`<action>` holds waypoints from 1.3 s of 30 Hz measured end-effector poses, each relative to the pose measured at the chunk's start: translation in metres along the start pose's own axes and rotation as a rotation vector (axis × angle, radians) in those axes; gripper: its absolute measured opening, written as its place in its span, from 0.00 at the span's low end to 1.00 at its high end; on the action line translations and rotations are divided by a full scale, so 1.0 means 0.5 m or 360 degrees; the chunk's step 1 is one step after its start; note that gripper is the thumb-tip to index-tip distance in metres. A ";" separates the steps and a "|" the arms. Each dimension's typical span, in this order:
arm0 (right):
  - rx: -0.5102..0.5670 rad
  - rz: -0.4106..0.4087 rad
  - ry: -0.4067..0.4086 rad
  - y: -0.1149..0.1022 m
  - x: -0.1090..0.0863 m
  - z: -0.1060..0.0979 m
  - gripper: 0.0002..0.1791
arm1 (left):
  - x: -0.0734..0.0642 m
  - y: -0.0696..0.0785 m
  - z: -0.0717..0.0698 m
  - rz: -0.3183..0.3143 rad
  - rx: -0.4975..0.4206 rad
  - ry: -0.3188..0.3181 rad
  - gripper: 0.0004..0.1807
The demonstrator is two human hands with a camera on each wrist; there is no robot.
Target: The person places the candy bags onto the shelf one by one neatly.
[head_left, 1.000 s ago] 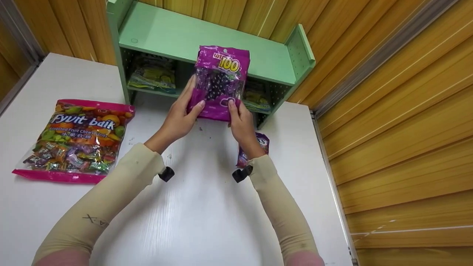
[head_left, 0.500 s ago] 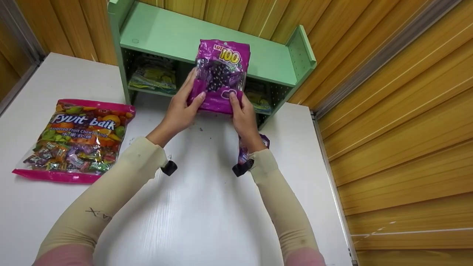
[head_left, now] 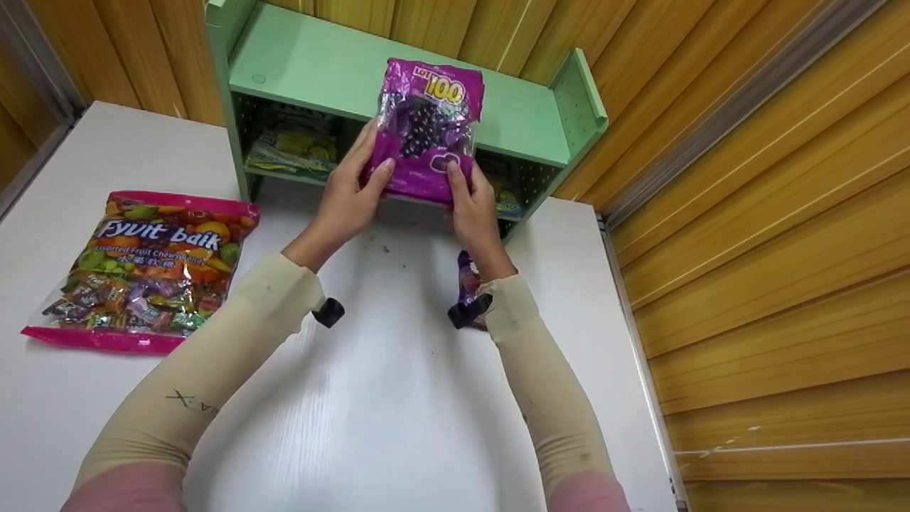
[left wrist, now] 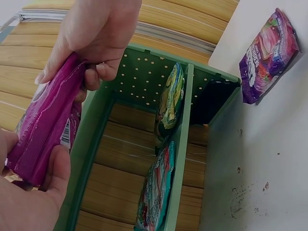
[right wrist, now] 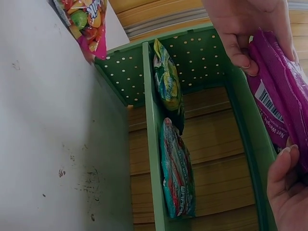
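Observation:
Both hands hold a purple LOT 100 candy bag (head_left: 431, 121) by its lower corners, thumbs on its front. The left hand (head_left: 348, 195) grips the left side and the right hand (head_left: 475, 213) the right side. The bag is in front of the green shelf unit (head_left: 313, 57), overlapping its top board in the head view. In the right wrist view the bag's underside shows a barcode (right wrist: 269, 103). Fingers behind the bag are partly hidden in the head view.
A large Fyvit baik candy bag (head_left: 153, 267) lies on the white table (head_left: 341, 427) at left. A small purple packet (head_left: 468, 277) lies partly under the right wrist. Inside the shelf sit a yellow-green packet (left wrist: 169, 101) and a teal-red packet (left wrist: 156, 187). Wood-look walls (head_left: 768, 213) stand behind and at right.
Both hands have raised the purple candy bag steadily up the head view, so it covers more of the shelf's top board. The other bags have stayed in place.

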State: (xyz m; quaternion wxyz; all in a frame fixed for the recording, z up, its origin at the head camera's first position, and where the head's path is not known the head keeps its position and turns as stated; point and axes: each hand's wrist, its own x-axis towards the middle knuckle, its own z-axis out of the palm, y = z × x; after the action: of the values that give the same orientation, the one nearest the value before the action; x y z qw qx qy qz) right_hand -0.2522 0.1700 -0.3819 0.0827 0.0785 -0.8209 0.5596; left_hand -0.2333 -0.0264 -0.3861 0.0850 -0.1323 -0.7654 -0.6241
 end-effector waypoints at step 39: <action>0.0277 0.0139 0.0036 -0.060 0.099 -0.009 0.29 | 0.092 0.052 0.000 -0.0200 -0.0096 0.0128 0.32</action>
State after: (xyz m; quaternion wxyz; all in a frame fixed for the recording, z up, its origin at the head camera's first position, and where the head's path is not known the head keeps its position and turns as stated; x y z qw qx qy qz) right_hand -0.2937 0.1616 -0.3418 0.0603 0.0432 -0.7707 0.6328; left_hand -0.2690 -0.0174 -0.3484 0.0724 -0.0613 -0.7491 -0.6557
